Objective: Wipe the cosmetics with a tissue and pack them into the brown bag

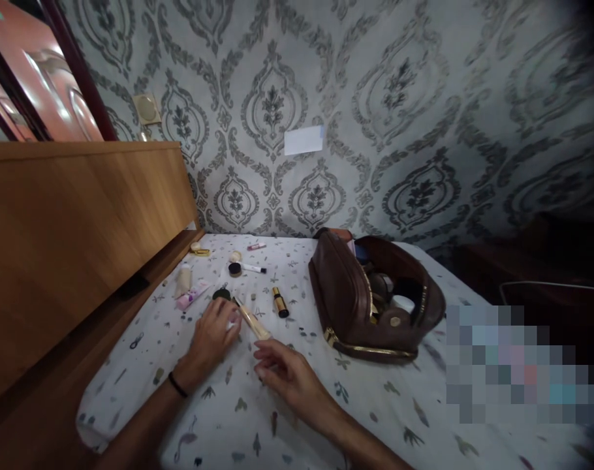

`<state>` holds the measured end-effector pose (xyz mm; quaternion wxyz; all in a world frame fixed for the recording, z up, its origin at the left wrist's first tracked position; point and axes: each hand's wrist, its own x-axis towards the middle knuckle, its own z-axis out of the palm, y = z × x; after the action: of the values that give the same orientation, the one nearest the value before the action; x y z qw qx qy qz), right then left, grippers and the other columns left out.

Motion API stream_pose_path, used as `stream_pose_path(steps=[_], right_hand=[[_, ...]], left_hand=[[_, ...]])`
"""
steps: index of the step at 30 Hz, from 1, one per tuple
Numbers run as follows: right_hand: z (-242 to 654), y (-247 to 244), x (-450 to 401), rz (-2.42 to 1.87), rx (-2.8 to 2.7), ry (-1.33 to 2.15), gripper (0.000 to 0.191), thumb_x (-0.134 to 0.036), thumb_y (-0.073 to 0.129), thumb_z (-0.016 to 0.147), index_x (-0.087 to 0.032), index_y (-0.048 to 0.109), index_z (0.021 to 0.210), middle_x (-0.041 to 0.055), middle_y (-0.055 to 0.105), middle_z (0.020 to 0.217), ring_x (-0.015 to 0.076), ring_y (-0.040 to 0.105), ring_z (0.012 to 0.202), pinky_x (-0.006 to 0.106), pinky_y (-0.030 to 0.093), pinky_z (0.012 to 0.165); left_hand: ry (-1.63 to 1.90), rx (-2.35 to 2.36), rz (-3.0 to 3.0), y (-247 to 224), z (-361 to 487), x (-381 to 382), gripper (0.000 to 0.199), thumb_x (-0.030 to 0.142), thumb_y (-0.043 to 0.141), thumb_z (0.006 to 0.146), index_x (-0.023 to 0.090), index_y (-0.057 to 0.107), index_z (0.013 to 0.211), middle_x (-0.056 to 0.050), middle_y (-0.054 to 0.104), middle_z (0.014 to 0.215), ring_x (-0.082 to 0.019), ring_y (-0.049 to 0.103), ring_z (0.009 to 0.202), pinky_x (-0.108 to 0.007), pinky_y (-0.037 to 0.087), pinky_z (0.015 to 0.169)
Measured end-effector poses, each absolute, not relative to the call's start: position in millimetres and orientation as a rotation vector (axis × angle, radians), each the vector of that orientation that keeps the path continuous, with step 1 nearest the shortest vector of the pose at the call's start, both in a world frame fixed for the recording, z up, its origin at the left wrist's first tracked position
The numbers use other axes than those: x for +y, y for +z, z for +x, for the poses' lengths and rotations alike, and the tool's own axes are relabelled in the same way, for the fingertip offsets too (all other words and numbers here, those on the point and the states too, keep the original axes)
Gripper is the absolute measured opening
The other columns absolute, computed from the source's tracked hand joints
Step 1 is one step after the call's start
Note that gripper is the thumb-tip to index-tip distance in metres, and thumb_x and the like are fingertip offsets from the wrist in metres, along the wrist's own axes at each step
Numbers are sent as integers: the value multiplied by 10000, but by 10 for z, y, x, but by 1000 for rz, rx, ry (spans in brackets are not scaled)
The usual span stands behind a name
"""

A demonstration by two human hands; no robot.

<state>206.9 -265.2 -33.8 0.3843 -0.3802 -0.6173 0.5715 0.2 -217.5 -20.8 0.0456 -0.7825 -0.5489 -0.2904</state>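
My left hand rests low over the patterned sheet with its fingers curled. A small pale patch shows by its thumb and fingertips, too unclear to name. Just beyond the knuckles, and partly covered by them, is a dark round item. Between my hands lies a slim beige cosmetic tube with a dark end. My right hand is near the tube's wide end, its fingers loosely bent and apart from the thumb, nothing visible in it. Farther off lies a gold and black lipstick-like tube.
To the right stands an unzipped brown cosmetic bag full of containers. A pink-and-white tube, a beige tube, a black-lidded jar and a white stick lie at the left. A wooden cabinet borders the left side.
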Motion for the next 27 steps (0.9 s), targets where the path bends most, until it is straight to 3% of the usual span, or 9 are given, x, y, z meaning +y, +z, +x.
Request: stream_pose_path(steps=[4, 11, 15, 20, 27], right_hand=[[1995, -380, -2673, -812, -1075, 1803, 612, -585, 742, 741, -216, 606, 1211, 90, 670, 1068, 209, 693, 831, 347, 550, 692], [1988, -301, -2725, -587, -842, 1897, 418, -493, 800, 736, -176, 694, 987, 9, 691, 796, 110, 654, 669, 188, 461, 562], [2055, -309, -2723, -557, -811, 1920, 396, -456, 812, 736, -164, 693, 976, 13, 704, 801, 110, 664, 667, 197, 487, 597], [2100, -304, -2712, -537, -833, 1897, 433, -438, 828, 716, -175, 676, 1024, 22, 706, 858, 129, 677, 713, 232, 515, 664], [2142, -312, -2696, -612, -963, 1698, 517, -356, 884, 628, -226, 657, 1075, 28, 681, 1002, 160, 636, 881, 273, 515, 767]], left_hand=[[-1335, -1587, -2557, 11, 203, -2373, 191, 295, 401, 983, 203, 551, 909, -41, 571, 884, -194, 558, 848, -331, 453, 777], [-1395, -1420, -2754, 202, 602, -2573, 285, 361, 376, 976, 201, 569, 839, -32, 524, 799, -200, 523, 786, -329, 399, 725], [-1445, -1410, -2854, 247, 656, -2494, 341, 337, 342, 989, 203, 532, 740, -21, 500, 745, -192, 503, 751, -325, 377, 716], [-1433, -1513, -2981, 345, 709, -2382, 331, 323, 443, 944, 205, 453, 635, 11, 454, 686, -159, 480, 681, -298, 351, 657], [-1908, -1896, -2923, 325, 717, -2292, 404, 472, 517, 908, 186, 549, 625, 37, 469, 570, -119, 425, 553, -252, 321, 536]])
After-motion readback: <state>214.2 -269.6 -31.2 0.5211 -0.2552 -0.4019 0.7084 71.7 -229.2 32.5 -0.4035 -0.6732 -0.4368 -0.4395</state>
